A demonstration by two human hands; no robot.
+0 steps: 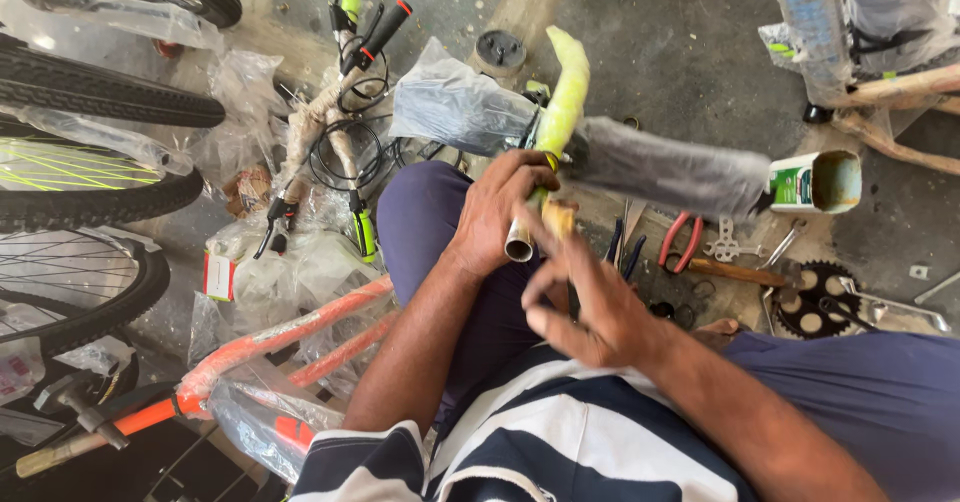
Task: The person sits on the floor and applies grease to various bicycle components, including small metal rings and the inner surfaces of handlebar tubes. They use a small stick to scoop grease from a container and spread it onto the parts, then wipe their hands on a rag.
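My left hand (495, 212) grips the bare metal stem tube (519, 245) of a neon-yellow bicycle handlebar (565, 92). The bar's grips are wrapped, one in clear plastic (455, 102) and one in grey plastic (670, 170). My right hand (580, 297) is blurred just right of the tube end, fingers curled, with a small tan piece (558, 217) at its fingertips; whether it is held I cannot tell. Both hands are above my lap in dark blue trousers (430, 222).
Bicycle wheels (90, 192) lie at the left. An orange frame wrapped in plastic (280, 337) lies lower left beside a hammer (75, 407). Red-handled pliers (680, 242), a chainring (810, 297), wrenches and an open tin (820, 182) are on the floor right. Another wrapped handlebar with cables (345, 92) lies ahead.
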